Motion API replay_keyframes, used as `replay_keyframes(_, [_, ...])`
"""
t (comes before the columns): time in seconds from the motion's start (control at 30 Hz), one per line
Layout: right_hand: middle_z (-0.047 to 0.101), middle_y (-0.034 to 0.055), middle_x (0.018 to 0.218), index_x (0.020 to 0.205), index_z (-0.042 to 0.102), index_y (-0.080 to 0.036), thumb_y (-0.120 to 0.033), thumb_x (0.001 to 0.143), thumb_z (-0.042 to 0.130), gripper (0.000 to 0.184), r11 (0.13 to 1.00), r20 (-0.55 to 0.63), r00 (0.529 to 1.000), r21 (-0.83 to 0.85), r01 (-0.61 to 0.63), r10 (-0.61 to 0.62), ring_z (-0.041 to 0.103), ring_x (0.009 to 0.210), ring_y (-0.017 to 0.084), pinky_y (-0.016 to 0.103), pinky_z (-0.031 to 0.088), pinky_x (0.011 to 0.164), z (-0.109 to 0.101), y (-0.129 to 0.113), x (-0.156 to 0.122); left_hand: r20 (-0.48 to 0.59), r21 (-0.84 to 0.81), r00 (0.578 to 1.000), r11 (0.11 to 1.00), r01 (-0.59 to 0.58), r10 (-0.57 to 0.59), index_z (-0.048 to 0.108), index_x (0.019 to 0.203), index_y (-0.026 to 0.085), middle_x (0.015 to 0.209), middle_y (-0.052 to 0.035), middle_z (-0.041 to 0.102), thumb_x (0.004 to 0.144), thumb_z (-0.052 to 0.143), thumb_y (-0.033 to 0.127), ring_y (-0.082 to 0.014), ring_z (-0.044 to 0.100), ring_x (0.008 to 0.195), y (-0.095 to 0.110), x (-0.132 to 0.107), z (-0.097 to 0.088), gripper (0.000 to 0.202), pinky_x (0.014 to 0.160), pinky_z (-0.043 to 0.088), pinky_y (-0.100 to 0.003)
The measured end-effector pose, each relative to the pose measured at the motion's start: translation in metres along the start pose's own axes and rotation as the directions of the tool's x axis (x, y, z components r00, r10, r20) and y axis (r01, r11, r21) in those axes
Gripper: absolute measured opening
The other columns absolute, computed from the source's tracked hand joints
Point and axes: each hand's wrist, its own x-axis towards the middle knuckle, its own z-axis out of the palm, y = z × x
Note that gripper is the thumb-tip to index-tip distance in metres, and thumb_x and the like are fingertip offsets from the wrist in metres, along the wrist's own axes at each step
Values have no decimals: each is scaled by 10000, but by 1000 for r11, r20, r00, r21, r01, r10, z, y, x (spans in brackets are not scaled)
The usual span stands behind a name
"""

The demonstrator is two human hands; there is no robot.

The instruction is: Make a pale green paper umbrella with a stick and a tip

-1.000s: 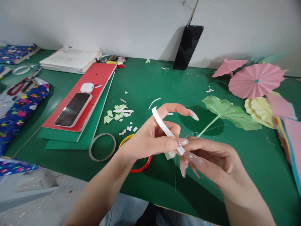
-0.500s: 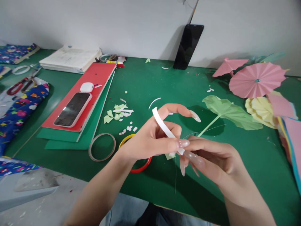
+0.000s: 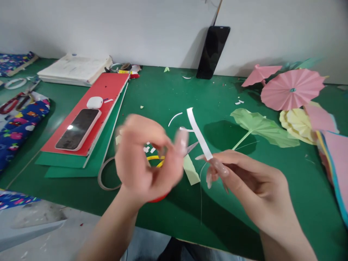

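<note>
My right hand (image 3: 244,181) pinches the lower end of a white paper strip (image 3: 198,134), which stands up and leans to the left. A thin wire (image 3: 201,195) hangs down from the same fingertips. My left hand (image 3: 144,159) is motion-blurred, a little left of the strip and apart from it, with its fingers curled. Between the two hands is a small light green paper piece (image 3: 190,170); I cannot tell whether anything holds it. A yellow and red ring (image 3: 154,158) lies on the green table (image 3: 168,90), mostly behind my left hand.
A green paper leaf (image 3: 258,125), a pink paper umbrella (image 3: 292,88), yellow folded paper (image 3: 297,123) and a coloured paper stack (image 3: 337,159) lie at the right. At the left are a phone (image 3: 77,128) on a red board, an earbud case (image 3: 94,102), a tape ring (image 3: 104,177), patterned fabric (image 3: 19,127). A black phone (image 3: 213,50) leans on the wall.
My left hand has let go of the white strip and moved quickly left. The strip now stands free above my right hand's fingertips. The view has shifted slightly.
</note>
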Motion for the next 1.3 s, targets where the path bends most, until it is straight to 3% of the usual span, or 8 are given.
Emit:
replay_keyframes(0.03, [646, -57, 743, 941, 660, -271, -161, 889, 561, 157, 999, -14, 1000, -53, 10, -11, 576, 599, 47, 130, 446, 498, 0, 1, 0, 191, -20, 980, 999, -46, 49, 441, 761, 212, 672, 32, 463, 860, 538, 189, -109, 446, 593, 3, 0, -3, 141, 570, 396, -267])
replay_keyframes(0.1, [649, -63, 745, 933, 644, -252, -139, 881, 563, 148, 984, -55, 997, -175, 42, -52, 566, 572, 39, 122, 453, 510, -1, 3, 1, 518, -3, 851, 995, -99, 86, 455, 746, 191, 647, 29, 490, 856, 503, 161, -115, 455, 603, 6, 1, -5, 123, 575, 397, -275])
replay_keyframes(0.17, [645, -71, 723, 940, 632, -236, -104, 877, 553, 166, 950, -84, 991, -305, 72, -102, 549, 528, 32, 113, 463, 530, -2, 6, 1, 655, 79, 752, 985, -156, 66, 466, 731, 171, 658, 23, 501, 851, 465, 147, -115, 446, 611, 7, 1, -3, 123, 583, 389, -284])
replay_keyframes(0.37, [671, -41, 767, 1016, 608, -190, -57, 884, 501, 216, 803, -16, 976, -572, 168, -215, 584, 559, 55, 121, 504, 661, -2, 12, -1, 729, 161, 680, 944, -289, 84, 507, 702, 144, 640, 8, 475, 850, 351, 107, -124, 437, 593, 5, 1, 2, 218, 556, 383, -287])
replay_keyframes(0.57, [677, -20, 885, 1023, 574, -200, -39, 902, 447, 237, 749, 100, 978, -630, 206, -185, 641, 743, 77, 132, 489, 680, -4, 11, -1, 796, 183, 599, 907, -378, 89, 535, 733, 133, 634, 3, 466, 859, 322, 94, -138, 465, 593, 5, 5, 5, 250, 559, 396, -289])
replay_keyframes(0.83, [664, 29, 910, 986, 532, -215, -44, 902, 351, 263, 678, 270, 957, -685, 265, -102, 652, 720, 160, 260, 464, 586, -18, 8, -2, 888, 123, 442, 858, -499, 130, 529, 723, 145, 629, -7, 490, 856, 313, 84, -155, 491, 580, 6, 13, 11, 261, 543, 398, -308])
replay_keyframes(1.2, [590, 48, 682, 892, 571, -120, 1, 847, 365, 243, 547, 312, 938, -764, 344, -154, 580, 513, 183, 288, 382, 417, -15, 14, 6, 883, 197, 466, 857, -476, 56, 540, 738, 133, 640, -20, 508, 832, 363, 85, -181, 546, 603, 2, 1, 25, 206, 580, 463, -309])
replay_keyframes(1.3, [622, 74, 736, 892, 580, -112, -3, 854, 370, 239, 555, 303, 940, -760, 337, -156, 617, 572, 198, 285, 396, 423, -13, 16, 7, 875, 175, 478, 873, -455, 74, 552, 753, 125, 639, -18, 512, 845, 355, 86, -172, 536, 596, -2, -1, 26, 220, 579, 455, -302])
